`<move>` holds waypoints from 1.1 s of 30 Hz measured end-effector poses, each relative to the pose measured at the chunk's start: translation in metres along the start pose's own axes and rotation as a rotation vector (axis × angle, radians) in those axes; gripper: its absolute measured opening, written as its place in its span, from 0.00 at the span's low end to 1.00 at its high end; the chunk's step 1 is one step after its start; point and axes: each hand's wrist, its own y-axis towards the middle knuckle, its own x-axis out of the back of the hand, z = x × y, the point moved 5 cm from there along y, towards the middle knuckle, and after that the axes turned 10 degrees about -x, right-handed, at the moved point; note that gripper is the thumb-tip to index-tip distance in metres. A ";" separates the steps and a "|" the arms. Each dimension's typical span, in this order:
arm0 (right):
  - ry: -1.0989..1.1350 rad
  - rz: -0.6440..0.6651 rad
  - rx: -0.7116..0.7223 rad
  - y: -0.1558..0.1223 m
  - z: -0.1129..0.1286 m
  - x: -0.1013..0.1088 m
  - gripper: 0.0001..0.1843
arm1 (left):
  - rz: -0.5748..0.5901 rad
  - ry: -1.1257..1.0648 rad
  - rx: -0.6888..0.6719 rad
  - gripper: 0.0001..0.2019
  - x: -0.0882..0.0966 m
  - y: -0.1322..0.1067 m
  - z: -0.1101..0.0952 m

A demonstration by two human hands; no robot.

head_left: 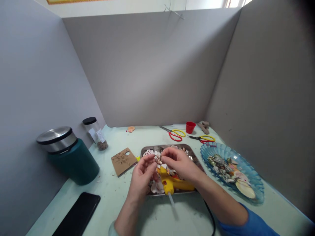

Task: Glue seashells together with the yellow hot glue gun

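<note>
A small brown-and-white seashell (158,159) shows between the fingertips of my two hands, above a metal tray. My left hand (142,173) is curled, its thumb and index fingertips at the shell's left side. From the right, my right hand (178,161) pinches at the same shell with thumb and index finger. Below them a yellow hot glue gun (168,183) lies across the tray (142,153), a clear glue stick (171,199) poking out towards me. Many shells (157,187) fill the tray, partly hidden by my hands.
To the right stands a blue scalloped dish (257,183) of shells. Two pairs of scissors (177,134) (203,138), a red cup (190,127) and a jar (98,136) are farther back. A brown board (123,164), green flask (73,160) and black phone (77,214) lie left. A black cord (210,213) runs forward.
</note>
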 end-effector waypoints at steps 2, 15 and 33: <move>0.087 0.010 -0.036 -0.001 -0.001 -0.004 0.05 | 0.044 0.014 0.021 0.19 -0.001 0.000 0.002; 0.169 0.006 -0.099 -0.005 -0.003 -0.017 0.06 | -0.042 -0.106 0.009 0.14 0.006 0.000 0.012; -0.208 -0.008 0.113 -0.007 0.006 -0.007 0.04 | -0.013 -0.086 -0.012 0.11 0.004 0.000 0.008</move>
